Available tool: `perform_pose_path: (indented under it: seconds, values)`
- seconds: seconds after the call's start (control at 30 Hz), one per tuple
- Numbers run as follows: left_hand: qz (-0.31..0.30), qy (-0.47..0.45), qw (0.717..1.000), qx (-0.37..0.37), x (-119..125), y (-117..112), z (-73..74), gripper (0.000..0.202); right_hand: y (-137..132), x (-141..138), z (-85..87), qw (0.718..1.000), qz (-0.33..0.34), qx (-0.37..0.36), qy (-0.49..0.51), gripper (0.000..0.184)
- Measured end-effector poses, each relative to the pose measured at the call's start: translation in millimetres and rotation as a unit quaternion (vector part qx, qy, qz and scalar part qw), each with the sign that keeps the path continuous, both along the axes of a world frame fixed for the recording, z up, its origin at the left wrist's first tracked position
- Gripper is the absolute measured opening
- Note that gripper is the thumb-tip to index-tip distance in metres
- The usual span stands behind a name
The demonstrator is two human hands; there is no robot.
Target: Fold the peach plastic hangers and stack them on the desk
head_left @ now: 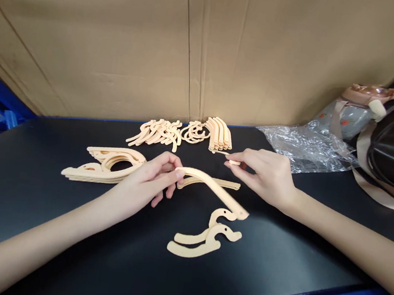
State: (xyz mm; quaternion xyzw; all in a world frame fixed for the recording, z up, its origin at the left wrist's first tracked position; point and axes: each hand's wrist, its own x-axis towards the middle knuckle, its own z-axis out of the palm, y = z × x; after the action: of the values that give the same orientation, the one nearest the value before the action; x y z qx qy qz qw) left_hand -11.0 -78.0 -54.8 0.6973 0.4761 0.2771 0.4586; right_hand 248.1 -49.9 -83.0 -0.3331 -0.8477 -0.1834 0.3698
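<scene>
Nearest, in front of and between the hands, two pale beige, flat hook-shaped pieces (193, 250) with small dark holes lie partly overlapped on the smooth black tabletop (101, 265).

Above them, the left hand (151, 178) pinches one end of a long, pale beige curved bar (220, 192) between thumb and fingers. The bar's free end slants down toward the right and overlaps the rear hook piece in view; whether they touch, I cannot tell. Beyond the bar, between the hands, lies a similar beige bar or pair of bars (227, 184).

The right hand (269, 176) grasps a small pale beige piece (234, 162) in a fingertip pinch; its full shape is hidden. For good control, I would keep both pinches light but steady, tilt the bar so its holed end faces up, and keep that end off the loose hooks so they don't slide.

Just left of the left hand sits a neat stack of beige looped frames (106, 174), best kept out of the wrist's path.

Farther off, beyond both hands, are a heap of wavy beige pieces (158, 133), a cluster of curved beige rings (196, 133) and a bundle of beige bars (219, 133). Crinkled clear plastic (302, 149) lies beyond the right hand.
</scene>
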Motion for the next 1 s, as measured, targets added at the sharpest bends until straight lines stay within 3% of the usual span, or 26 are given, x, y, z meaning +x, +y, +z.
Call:
perform_pose_path:
  seconds: [0.27,0.43,0.53,0.63,0.73,0.87,1.0]
  values:
    - [0.014,-0.169,0.982,-0.083,-3.4,-2.6,-2.7,0.019,-7.7,-7.5,0.7,0.999,0.024,-0.017,0.022,0.010]
    - [-0.021,-0.236,0.958,-0.162,-6.6,-3.9,0.0,0.020,-12.2,-13.6,-1.8,0.978,0.014,-0.179,0.106,0.005]
    - [-0.009,-0.247,0.946,-0.210,-5.8,-7.6,0.5,0.018,-8.7,-15.1,-2.8,0.932,0.061,-0.307,0.183,0.006]
    - [0.002,-0.210,0.950,-0.232,-3.5,-12.2,2.6,0.021,-1.3,-14.2,-4.3,0.841,0.133,-0.453,0.265,0.019]
    - [-0.028,-0.138,0.967,-0.214,-1.7,-16.4,3.9,0.026,4.3,-12.5,-3.8,0.754,0.176,-0.553,0.309,0.029]
    - [-0.092,-0.019,0.984,-0.152,-1.2,-24.4,1.5,0.036,6.6,-10.6,-0.4,0.718,0.194,-0.573,0.346,0.027]
    - [-0.098,0.119,0.988,0.013,-1.2,-33.7,0.4,0.038,8.3,-8.6,0.2,0.707,0.185,-0.574,0.369,0.022]
